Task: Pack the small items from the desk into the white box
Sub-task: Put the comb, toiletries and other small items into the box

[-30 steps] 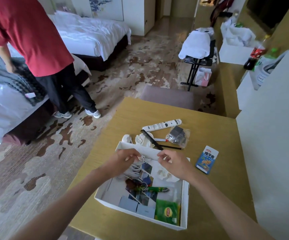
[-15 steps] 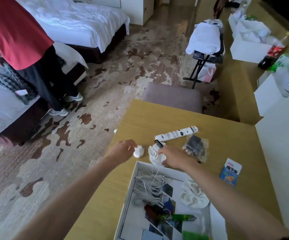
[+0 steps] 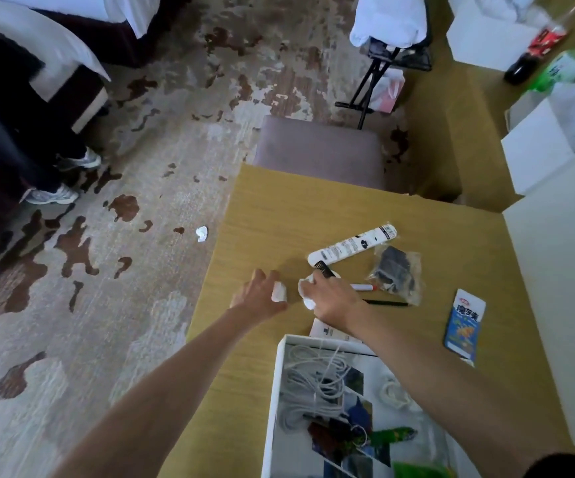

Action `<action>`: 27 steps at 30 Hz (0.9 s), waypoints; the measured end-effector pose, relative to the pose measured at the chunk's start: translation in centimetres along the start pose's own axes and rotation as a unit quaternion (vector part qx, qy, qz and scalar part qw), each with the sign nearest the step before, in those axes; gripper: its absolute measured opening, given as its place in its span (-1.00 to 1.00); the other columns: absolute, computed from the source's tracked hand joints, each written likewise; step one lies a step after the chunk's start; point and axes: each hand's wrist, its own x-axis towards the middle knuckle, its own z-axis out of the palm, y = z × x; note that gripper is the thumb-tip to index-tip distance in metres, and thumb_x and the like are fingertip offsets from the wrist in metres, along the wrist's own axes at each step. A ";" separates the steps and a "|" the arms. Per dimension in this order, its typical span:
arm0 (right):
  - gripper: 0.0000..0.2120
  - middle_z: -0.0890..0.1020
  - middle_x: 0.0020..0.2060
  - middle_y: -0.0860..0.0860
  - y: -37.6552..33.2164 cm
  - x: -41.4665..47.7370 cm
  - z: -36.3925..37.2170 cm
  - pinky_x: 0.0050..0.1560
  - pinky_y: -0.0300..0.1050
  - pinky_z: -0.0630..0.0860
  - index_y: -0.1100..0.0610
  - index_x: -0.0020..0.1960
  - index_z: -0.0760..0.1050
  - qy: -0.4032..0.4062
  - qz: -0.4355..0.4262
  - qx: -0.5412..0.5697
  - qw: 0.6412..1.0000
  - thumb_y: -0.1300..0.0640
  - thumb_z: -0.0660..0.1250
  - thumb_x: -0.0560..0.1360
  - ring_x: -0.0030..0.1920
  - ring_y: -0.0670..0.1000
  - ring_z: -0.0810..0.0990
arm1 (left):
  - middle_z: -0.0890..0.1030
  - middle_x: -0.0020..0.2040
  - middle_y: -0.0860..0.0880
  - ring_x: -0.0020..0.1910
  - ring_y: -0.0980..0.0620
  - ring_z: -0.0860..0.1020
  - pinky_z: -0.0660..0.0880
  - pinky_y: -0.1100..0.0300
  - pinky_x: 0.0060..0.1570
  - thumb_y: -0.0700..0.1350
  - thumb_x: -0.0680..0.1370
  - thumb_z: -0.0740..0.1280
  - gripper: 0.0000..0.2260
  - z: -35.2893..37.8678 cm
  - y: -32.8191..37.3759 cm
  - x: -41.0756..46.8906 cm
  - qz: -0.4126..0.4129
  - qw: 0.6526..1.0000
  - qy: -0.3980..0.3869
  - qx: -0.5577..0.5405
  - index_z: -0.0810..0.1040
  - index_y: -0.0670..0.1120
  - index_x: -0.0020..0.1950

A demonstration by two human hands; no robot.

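A: Left hand (image 3: 260, 295)?
B: On the table (image 3: 272, 215), fingers wrapped round a small white object (image 3: 278, 291).
A: Right hand (image 3: 334, 298)?
B: Fingers clenched over a crumpled white item (image 3: 306, 292), black comb (image 3: 324, 269) just beyond.
A: White box (image 3: 275, 391)?
B: Near edge; holds coiled white cord (image 3: 313, 377), photo cards (image 3: 351, 439).
A: Loose stock?
B: White tube (image 3: 351, 245), bagged dark item (image 3: 396, 270), marker (image 3: 365, 287), blue packet (image 3: 464, 323).
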 end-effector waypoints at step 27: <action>-0.75 0.57 -0.02 0.13 4.7 -13.9 -5.0 0.04 0.03 0.41 0.25 0.14 0.46 0.219 0.170 0.760 0.589 0.20 0.08 0.59 -0.01 0.10 0.52 | 0.53 -0.06 0.01 -0.25 0.07 0.51 0.45 0.23 -0.36 0.09 0.47 0.22 -0.69 -7.0 9.6 -11.9 0.112 0.908 0.027 -0.403 0.42 0.08 0.20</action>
